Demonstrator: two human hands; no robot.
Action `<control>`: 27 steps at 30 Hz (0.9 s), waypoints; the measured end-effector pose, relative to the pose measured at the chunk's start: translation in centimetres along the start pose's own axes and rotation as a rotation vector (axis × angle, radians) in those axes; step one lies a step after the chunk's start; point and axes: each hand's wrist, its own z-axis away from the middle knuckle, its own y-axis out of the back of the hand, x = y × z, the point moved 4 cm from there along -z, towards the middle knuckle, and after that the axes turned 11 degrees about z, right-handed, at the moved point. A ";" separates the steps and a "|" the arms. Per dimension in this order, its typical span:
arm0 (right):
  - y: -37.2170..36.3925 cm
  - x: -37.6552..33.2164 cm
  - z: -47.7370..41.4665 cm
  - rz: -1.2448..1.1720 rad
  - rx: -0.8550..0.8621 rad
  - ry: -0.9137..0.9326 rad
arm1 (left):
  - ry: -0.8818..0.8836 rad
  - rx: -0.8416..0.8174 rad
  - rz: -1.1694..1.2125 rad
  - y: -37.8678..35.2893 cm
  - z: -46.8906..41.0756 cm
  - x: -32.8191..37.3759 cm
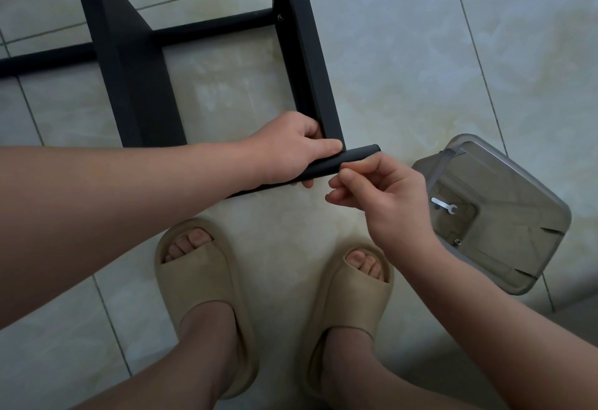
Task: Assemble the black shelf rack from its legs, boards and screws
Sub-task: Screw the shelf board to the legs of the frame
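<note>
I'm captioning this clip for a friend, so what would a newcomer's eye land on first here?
First, the hands meeting mid-frame: the left hand grips a black bar against the near corner of the black rack frame, while the right hand pinches at the bar's edge. Then the beige slippers below on pale tiles, and the clear tub at right holding a small silver wrench.
</note>
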 end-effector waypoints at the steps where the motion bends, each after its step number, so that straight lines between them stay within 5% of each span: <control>1: -0.1 0.0 0.0 -0.030 -0.009 -0.018 | -0.001 -0.001 0.003 0.0 0.0 0.0; 7: 0.1 -0.3 -0.5 0.075 -0.004 -0.004 | -0.003 -0.004 0.009 -0.1 0.0 0.0; 21: 1.7 -2.7 -2.4 0.832 0.046 0.131 | -0.009 -0.005 0.092 0.3 -0.2 0.0; 27: 1.6 -3.1 -2.8 0.904 -0.010 0.173 | 0.028 -0.021 0.106 0.5 -0.1 0.0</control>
